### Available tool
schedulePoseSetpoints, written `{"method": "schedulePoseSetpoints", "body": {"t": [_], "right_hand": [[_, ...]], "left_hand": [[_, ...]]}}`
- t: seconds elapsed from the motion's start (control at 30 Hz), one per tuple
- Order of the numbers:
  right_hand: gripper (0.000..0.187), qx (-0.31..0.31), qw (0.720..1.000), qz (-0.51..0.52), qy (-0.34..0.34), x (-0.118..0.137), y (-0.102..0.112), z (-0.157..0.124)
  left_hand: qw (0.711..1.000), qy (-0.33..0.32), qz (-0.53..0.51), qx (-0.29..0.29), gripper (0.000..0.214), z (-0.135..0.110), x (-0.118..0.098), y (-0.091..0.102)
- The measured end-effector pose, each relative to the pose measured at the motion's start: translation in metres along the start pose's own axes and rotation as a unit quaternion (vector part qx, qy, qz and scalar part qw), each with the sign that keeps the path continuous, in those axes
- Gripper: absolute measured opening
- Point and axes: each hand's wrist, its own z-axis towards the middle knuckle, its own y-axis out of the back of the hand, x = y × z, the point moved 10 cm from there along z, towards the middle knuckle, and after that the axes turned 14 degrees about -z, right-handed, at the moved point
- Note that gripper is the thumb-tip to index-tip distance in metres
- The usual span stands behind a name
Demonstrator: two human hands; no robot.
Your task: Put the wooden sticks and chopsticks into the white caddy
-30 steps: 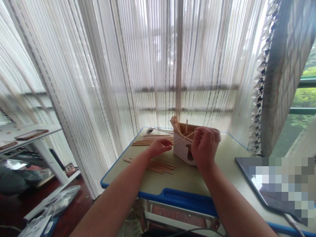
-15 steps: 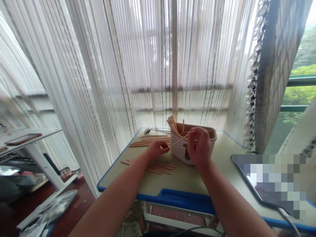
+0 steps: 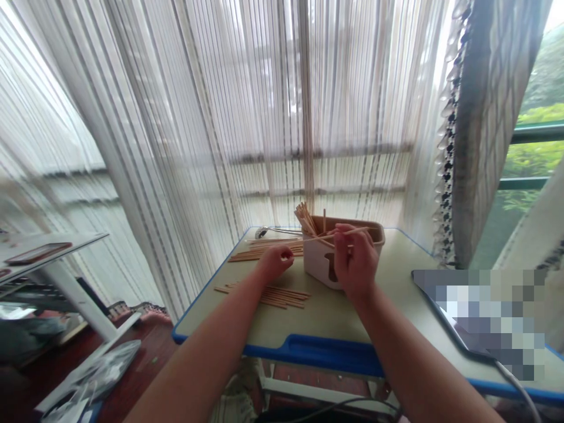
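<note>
My right hand [image 3: 356,258] is closed on a thin wooden chopstick [image 3: 362,230], held nearly level across the front rim of a white box with a brown inside [image 3: 316,264]. Curled fingers and thumb close my left hand [image 3: 275,263], which shows nothing in its grip; it hovers left of the box. A bunch of chopsticks [image 3: 307,217] leans in the box's left corner, and a single stick [image 3: 325,220] rises behind it. Beyond my left hand lies one group of chopsticks [image 3: 251,252]. Another group [image 3: 286,297] lies nearer me, partly covered by my left forearm.
A metal ladle [image 3: 261,232] lies at the back left of the blue-edged table [image 3: 335,320]. On the right is a dark flat device, partly pixelated [image 3: 458,317], with a white cable [image 3: 515,385]. Curtains hang behind the table. Another white table [image 3: 83,241] stands at left.
My left hand has let go of the chopstick's end and drawn slightly left. In my right hand the chopstick has swung from slanting to nearly level. The view has shifted slightly.
</note>
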Motion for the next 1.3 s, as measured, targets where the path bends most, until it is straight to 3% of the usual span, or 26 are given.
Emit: {"method": "schedulePoseSetpoints", "body": {"t": [0.17,0.43,0.7,0.77,0.87,1.03,1.17,1.3], "right_hand": [[0.012,-0.081,0.994,0.011,-0.077,-0.024,0.016,-0.003],[0.013,-0.067,0.994,-0.014,-0.085,-0.029,0.01,-0.006],[0.013,-0.162,0.983,0.012,-0.085,-0.027,0.035,0.001],[0.009,-0.147,0.984,-0.032,-0.094,-0.029,0.035,0.003],[0.001,-0.06,0.991,-0.098,-0.071,-0.027,0.017,0.006],[0.01,0.054,0.987,-0.148,-0.009,-0.017,-0.015,0.005],[0.019,0.057,0.983,-0.167,-0.041,-0.022,-0.016,0.005],[0.05,0.021,0.988,-0.14,-0.055,-0.023,-0.008,0.004]], "left_hand": [[0.998,0.004,0.06,0.036,0.01,-0.001,0.008,-0.007],[0.997,0.015,0.066,0.042,0.011,-0.001,0.012,-0.01],[0.997,0.007,0.06,0.042,0.012,-0.001,0.009,-0.009],[0.997,0.004,0.057,0.044,0.013,-0.002,0.008,-0.009],[0.997,0.011,0.057,0.052,0.013,-0.002,0.009,-0.012],[0.996,0.024,0.064,0.051,0.015,-0.001,0.015,-0.014],[0.996,0.017,0.064,0.063,0.016,-0.003,0.013,-0.015],[0.995,0.017,0.063,0.072,0.017,-0.003,0.012,-0.016]]}}
